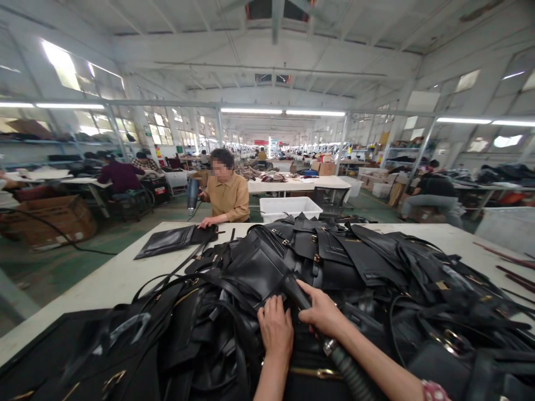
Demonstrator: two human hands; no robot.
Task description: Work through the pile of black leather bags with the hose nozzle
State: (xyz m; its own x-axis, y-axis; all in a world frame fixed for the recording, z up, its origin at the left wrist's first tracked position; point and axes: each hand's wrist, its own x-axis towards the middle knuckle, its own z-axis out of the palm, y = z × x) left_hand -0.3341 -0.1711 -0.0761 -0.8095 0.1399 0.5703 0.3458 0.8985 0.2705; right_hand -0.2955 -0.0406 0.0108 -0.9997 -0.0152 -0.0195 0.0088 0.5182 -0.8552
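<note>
A heap of black leather-look bags spreads right below me. My left hand [276, 329] is closed, its bent fingers together on the near edge of a smooth black bag [259, 267]. Just to its right, my right hand [321, 312] grips a black tube-shaped tool [298, 292]. A metal collar [329, 346] joins this tool to a black ribbed hose [349, 370] running toward me. The tool's far end lies against the same bag. Its exact kind does not show.
Across the pale table [104, 278], a co-worker [229, 197] holds a heat gun [193, 195] over a flat black bag [171, 240]. A white bin [289, 209] stands behind the table. Dark red straps [505, 256] lie at the right. Straps and buckles tangle through the heap.
</note>
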